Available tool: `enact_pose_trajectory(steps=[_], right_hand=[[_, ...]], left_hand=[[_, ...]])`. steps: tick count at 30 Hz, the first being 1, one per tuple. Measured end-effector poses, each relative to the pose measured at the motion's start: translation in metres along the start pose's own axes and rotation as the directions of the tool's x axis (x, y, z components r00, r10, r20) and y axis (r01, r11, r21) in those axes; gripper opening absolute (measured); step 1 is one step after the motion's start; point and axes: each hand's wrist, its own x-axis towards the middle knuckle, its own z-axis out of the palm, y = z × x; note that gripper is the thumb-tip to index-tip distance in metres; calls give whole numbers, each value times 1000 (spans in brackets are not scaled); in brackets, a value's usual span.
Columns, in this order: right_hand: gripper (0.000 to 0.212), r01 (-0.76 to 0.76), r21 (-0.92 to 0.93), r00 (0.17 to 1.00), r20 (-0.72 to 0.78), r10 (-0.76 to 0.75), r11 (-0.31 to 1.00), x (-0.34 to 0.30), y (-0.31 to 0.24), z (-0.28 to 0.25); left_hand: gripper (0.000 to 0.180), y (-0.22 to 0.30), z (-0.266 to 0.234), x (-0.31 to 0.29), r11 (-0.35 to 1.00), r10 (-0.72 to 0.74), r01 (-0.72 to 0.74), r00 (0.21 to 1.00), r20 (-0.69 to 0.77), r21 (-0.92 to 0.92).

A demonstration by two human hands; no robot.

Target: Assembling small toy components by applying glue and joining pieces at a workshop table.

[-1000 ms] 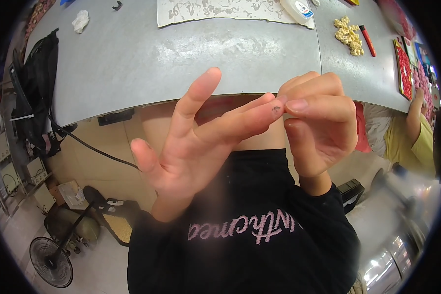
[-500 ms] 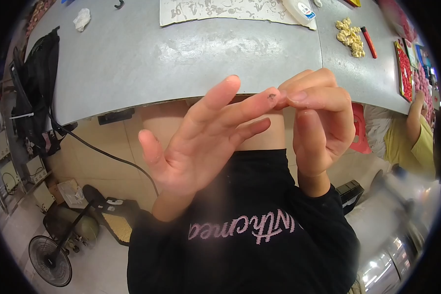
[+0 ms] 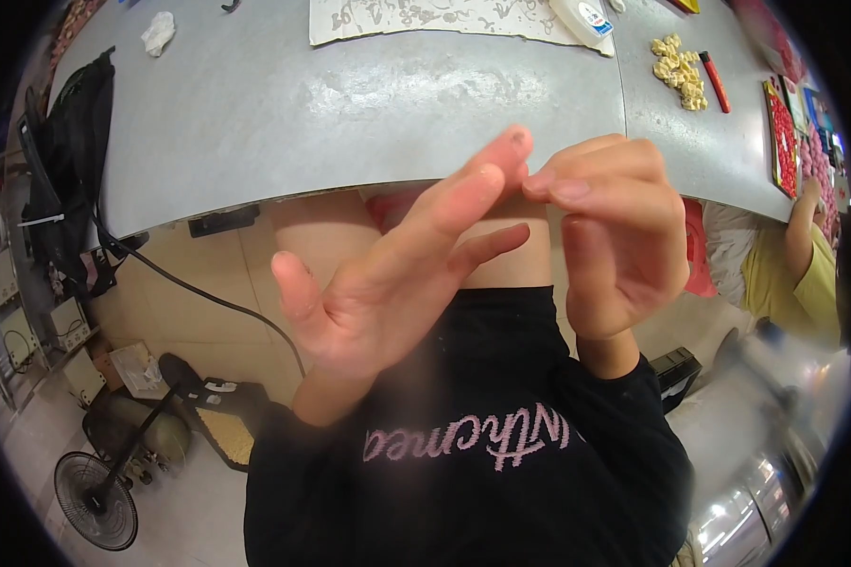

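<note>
1. The grey tabletop (image 3: 227, 113) spans the upper part of the view, its near edge bowed in front of the person's lap.
2. A black shirt (image 3: 501, 350) covers the person's body below that near edge.
3. A black bag (image 3: 80, 123) sits against the tabletop's left edge.
4. A pale sheet with grey curly marks (image 3: 397, 24) lies well back from the near edge.
5. The left hand (image 3: 373, 302) is raised by the near edge, palm up, fingers and thumb spread wide, with nothing seen in its grasp.
6. The right hand (image 3: 633, 260) is raised beside it, fingers curled; two fingertips meet close against the left fingers, the thumb lower and apart. Whether they pinch something tiny, I cannot tell.
7. A red-and-gold flat piece (image 3: 782, 142) rests at the tabletop's right edge.
8. A clear bottle (image 3: 581, 21) lies over the sheet's right near corner.
9. Yellowish knotted pieces (image 3: 679, 71) are heaped toward the tabletop's right edge.
10. A red pen (image 3: 716, 82) lies just beside them.
11. A dark smudge (image 3: 517, 138) marks one left fingertip.
</note>
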Motion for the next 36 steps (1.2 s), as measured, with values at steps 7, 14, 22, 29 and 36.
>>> enact_pose_trajectory(steps=[7,14,22,29,36], right_hand=[[27,354,-320,932,41,-361,879,26,4,-2],[33,361,-360,927,235,-291,860,29,3,-13],[36,317,-383,933,290,-212,868,36,-5,-13],[34,413,-422,897,341,-281,807,40,-2,-12],[32,421,-423,895,339,-290,803,43,-2,-10]], left_hand=[[99,4,6,5,1000,-18,19,999,-33,22],[107,0,10,3,1000,-13,12,994,-106,-9],[111,-4,10,2,998,61,-57,994,-87,41],[114,-5,10,1,995,76,-69,993,-94,79],[114,-4,12,0,991,82,-71,991,-106,110]])
